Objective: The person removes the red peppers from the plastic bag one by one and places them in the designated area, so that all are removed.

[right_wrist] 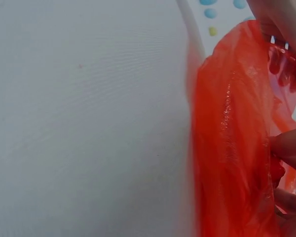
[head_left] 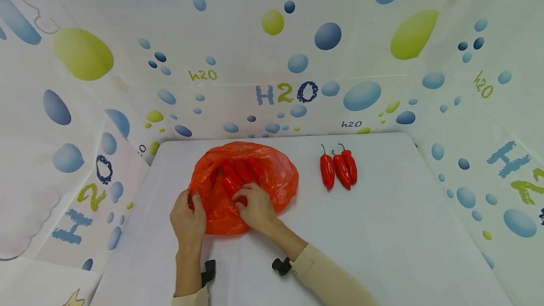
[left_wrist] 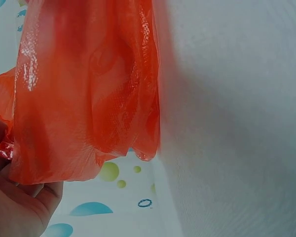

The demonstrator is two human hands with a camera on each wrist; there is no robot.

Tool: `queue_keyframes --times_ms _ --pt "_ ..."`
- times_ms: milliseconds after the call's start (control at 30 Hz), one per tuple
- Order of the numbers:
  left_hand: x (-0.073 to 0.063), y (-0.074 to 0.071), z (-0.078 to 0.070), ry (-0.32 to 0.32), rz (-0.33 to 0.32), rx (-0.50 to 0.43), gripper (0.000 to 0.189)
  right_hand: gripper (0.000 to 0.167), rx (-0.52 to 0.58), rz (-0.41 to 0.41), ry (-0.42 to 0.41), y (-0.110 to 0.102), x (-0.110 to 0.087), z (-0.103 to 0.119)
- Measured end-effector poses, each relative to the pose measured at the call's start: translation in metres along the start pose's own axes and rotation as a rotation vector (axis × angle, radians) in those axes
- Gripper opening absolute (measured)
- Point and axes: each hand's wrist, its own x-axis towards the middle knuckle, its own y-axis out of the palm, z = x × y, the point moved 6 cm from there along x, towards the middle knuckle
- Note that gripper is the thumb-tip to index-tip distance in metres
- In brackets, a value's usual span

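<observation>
The printed wall (head_left: 238,32) rose behind the white table (head_left: 403,230), and the largest thing lying there was the orange-red plastic bag (head_left: 285,176), left of the middle, its mouth spread open. The left hand (head_left: 187,218) pinched the bag's left rim between thumb and fingers, while the right hand (head_left: 258,208) reached over the near side of the mouth, its fingers curled round the held pepper (right_wrist: 277,170). 3 loose peppers (head_left: 341,168) lay well apart to the bag's right, stems pointing away from the person; the peppers in the bag (head_left: 243,171) lay side by side within its mouth. The step in hand seemed to be shifting peppers at the mouth, though this moment alone did not tell whether in or out; the next move probably called for a steady left pinch and a clear path past the rim. Red against red film made the bagged peppers hard to count, the held pepper was mostly covered by fingers, and each wrist view cut off its own hand at the edge.
</observation>
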Motion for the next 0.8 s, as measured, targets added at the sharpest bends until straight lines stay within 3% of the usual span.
queue_keyframes --times_ms 800 --pt "-0.001 0.001 0.000 0.037 -0.019 -0.019 0.019 0.015 0.103 -0.057 0.043 -0.020 -0.006 -0.007"
